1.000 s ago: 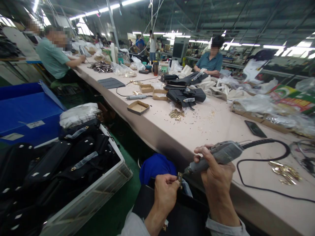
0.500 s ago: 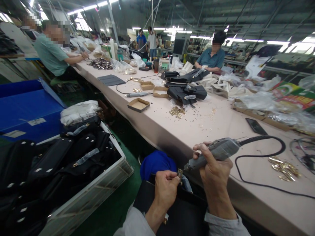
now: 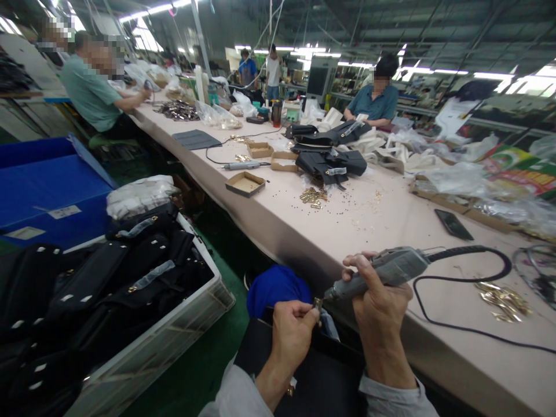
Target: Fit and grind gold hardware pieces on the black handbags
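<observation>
My right hand (image 3: 382, 301) is wrapped round a grey corded electric screwdriver (image 3: 386, 271), whose tip points left and down. Just left of that tip, my left hand (image 3: 293, 333) pinches a small gold metal fitting (image 3: 318, 304) between thumb and fingers. The tip is at or very near the fitting; contact cannot be made out. Below both hands a black bag (image 3: 330, 376) lies across my lap, with a gold piece (image 3: 292, 387) showing beside my left wrist. Part of the bag is hidden by my hands.
A crate (image 3: 217, 284) full of black bags stands left, beside a blue bin (image 3: 39, 179). On the table (image 3: 278, 231) lie gold fittings (image 3: 506, 301), a phone (image 3: 454, 224), a small cardboard tray (image 3: 245, 183) and black bags (image 3: 324, 165). The screwdriver's cord (image 3: 473, 250) runs right. Co-workers sit farther along.
The screwdriver and my right hand have shifted very slightly to the right. My left hand keeps its pinch on the fitting almost unmoved. A co-worker at the far left has moved their hands.
</observation>
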A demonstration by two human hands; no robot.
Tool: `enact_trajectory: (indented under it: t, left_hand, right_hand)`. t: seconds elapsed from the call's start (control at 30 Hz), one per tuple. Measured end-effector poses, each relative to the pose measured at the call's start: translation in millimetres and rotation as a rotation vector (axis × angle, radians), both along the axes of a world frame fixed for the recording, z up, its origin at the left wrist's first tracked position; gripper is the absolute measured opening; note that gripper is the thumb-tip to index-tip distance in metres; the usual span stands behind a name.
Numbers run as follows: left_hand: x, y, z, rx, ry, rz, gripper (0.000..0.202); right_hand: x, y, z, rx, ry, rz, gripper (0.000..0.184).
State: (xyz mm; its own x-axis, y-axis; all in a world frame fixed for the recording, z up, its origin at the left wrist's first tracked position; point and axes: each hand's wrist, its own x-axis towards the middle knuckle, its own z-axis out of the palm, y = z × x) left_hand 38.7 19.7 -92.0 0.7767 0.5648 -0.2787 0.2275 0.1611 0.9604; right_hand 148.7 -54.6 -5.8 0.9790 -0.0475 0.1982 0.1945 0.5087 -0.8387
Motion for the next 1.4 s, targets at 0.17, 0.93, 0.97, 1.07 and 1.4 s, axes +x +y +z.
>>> enact_trajectory:
  t: [0.17,0.93,0.97,1.07,1.4]
  left_hand:
    - [0,0,2.4,0.004,0.011,0.008,0.024]
    - [-3,1,-3.1,0.028,0.001,0.007,0.026]
    - [-3,2,-4.6,0.029,0.001,-0.001,0.027]
    - [-4,6,-11.3,0.042,0.014,-0.028,0.034]
    - [1,8,-30.3,-0.132,-0.075,-0.077,0.043]
  right_hand:
    - [-2,-3,-1.5,-0.007,0.019,-0.001,0.031]
    - [7,-17,-0.8,0.057,0.007,-0.103,0.028]
    - [18,-24,-0.2,0.067,0.0,-0.145,0.029]
    - [66,-53,1.9,0.078,-0.062,-0.309,0.032]
    - [170,-115,-29.2,-0.29,-0.139,-0.546,0.044]
